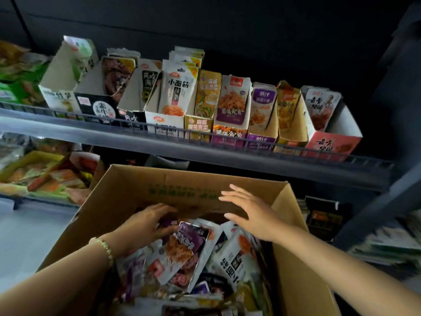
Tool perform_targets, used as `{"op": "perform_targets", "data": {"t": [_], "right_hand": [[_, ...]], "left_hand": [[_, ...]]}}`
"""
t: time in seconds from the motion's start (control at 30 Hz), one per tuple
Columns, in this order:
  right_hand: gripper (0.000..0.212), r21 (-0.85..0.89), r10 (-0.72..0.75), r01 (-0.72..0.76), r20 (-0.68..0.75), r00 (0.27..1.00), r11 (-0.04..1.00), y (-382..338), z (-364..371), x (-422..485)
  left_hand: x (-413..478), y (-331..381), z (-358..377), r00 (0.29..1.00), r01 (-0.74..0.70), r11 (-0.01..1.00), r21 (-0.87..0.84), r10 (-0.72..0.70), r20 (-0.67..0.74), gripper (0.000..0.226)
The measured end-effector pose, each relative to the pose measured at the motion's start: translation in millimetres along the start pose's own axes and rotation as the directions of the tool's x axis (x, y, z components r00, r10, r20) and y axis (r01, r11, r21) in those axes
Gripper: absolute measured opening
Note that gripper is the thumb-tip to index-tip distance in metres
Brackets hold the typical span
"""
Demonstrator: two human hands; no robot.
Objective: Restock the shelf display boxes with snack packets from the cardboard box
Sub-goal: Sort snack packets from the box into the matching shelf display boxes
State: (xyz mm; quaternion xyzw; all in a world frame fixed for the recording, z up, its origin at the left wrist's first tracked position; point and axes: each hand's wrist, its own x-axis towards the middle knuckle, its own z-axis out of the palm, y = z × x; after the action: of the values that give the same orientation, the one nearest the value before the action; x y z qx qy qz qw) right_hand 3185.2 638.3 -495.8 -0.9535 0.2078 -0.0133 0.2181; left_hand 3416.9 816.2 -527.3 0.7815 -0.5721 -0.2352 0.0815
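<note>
An open cardboard box (pixel 141 185) in front of me holds a loose heap of snack packets (pixel 230 258). My left hand (pixel 145 222), with a bead bracelet on the wrist, reaches into the heap and its fingers curl round the top of a purple and white packet (pixel 189 245). My right hand (pixel 252 213) hovers above the packets near the box's far wall, fingers spread and straight, holding nothing. On the shelf above stands a row of display boxes (pixel 227 133), each with upright packets; the pink one (pixel 330 142) at the right end looks partly filled.
A dark shelf rail (pixel 205 153) runs across just above the box's far edge. More packets lie on the lower shelf at left (pixel 43 174) and stacked at right (pixel 387 242). A dark upright post (pixel 387 201) stands at the right.
</note>
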Motion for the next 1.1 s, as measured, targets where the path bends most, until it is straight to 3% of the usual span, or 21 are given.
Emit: {"op": "perform_targets", "data": {"t": [0.07, 0.23, 0.37, 0.53, 0.6, 0.67, 0.73, 0.83, 0.93, 1.03, 1.1], "right_hand": [[0.048, -0.006, -0.005, 0.005, 0.081, 0.997, 1.000, -8, 16, -3], [0.056, -0.046, 0.096, -0.085, 0.358, 0.929, 0.995, -4, 50, -11], [0.071, -0.136, 0.202, -0.154, 0.490, 0.848, 0.979, 12, 61, -6], [0.056, -0.229, 0.221, -0.128, 0.444, 0.868, 0.965, 19, 60, -1], [0.040, -0.242, 0.208, -0.112, 0.423, 0.882, 0.964, 20, 55, 0], [0.032, -0.220, 0.200, -0.112, 0.429, 0.881, 0.969, 21, 51, 0], [0.030, -0.128, 0.191, -0.150, 0.427, 0.884, 0.980, 21, 51, -2], [0.026, 0.027, 0.161, -0.180, 0.329, 0.930, 0.983, 21, 46, -3], [0.016, 0.324, 0.162, -0.191, 0.113, 0.980, 0.927, 14, 29, -1], [0.004, 0.695, 0.251, -0.135, -0.068, 0.966, 0.707, 2, 10, 2], [0.002, 0.845, 0.307, -0.129, -0.043, 0.951, 0.519, -9, 4, 1]], "left_hand": [[10, -8, 21, 0.998, 0.021, 0.993, -0.115, -0.015, 0.055, 0.111], [38, -6, 55, 0.981, 0.045, 0.990, -0.131, -0.019, 0.194, 0.077], [66, 1, 72, 0.968, 0.123, 0.969, -0.214, -0.070, 0.240, 0.082], [95, 15, 95, 0.974, 0.197, 0.921, -0.335, -0.145, 0.176, 0.077], [96, 26, 94, 0.962, 0.197, 0.895, -0.400, -0.098, 0.253, 0.061], [93, 31, 90, 0.940, 0.143, 0.924, -0.354, -0.015, 0.340, 0.041], [85, 28, 82, 0.925, 0.129, 0.915, -0.383, 0.029, 0.379, 0.060], [75, 16, 64, 0.956, 0.105, 0.877, -0.470, 0.041, 0.290, 0.044], [60, 8, 35, 0.997, -0.008, 0.886, -0.463, 0.044, 0.067, 0.029], [32, 6, 9, 0.988, -0.029, 0.816, -0.577, -0.063, -0.139, 0.022], [14, 10, -3, 0.957, -0.044, 0.707, -0.706, -0.174, -0.234, 0.023]]}}
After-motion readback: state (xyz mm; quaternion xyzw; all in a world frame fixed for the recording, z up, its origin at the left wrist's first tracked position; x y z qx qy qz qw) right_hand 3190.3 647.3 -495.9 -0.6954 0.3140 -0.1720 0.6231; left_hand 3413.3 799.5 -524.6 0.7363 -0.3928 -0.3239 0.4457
